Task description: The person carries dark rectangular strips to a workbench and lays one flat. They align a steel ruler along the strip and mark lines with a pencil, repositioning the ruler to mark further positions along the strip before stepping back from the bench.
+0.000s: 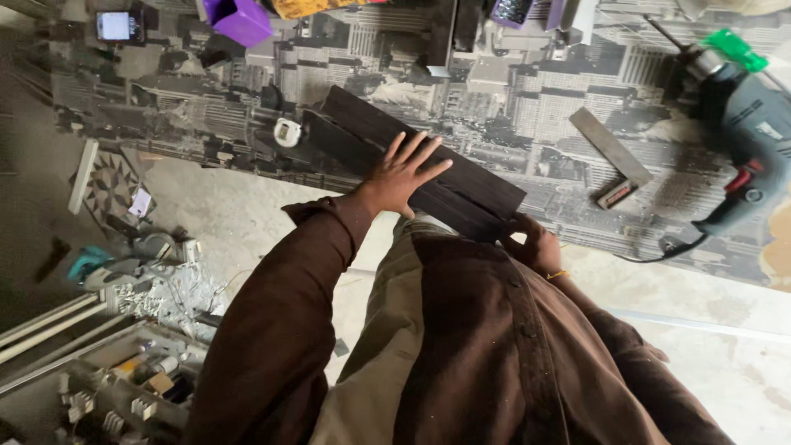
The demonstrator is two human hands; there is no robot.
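Two dark wooden boards [362, 124] lie side by side at an angle across the table's near edge. My left hand [404, 173] rests flat on the nearer board, fingers spread and palm down. At the boards' near right end, my right hand [531, 243] curls around the corner, partly hidden behind my brown-sleeved body. A thin yellow band circles that wrist.
The table [494, 107] carries a grey city-print covering. On it are a white tape measure [287, 132], a metal try square [614, 161], a power drill [741, 124] with cable, a purple box [239, 21] and a phone [115, 26]. Hardware and scraps [140, 288] litter the floor at left.
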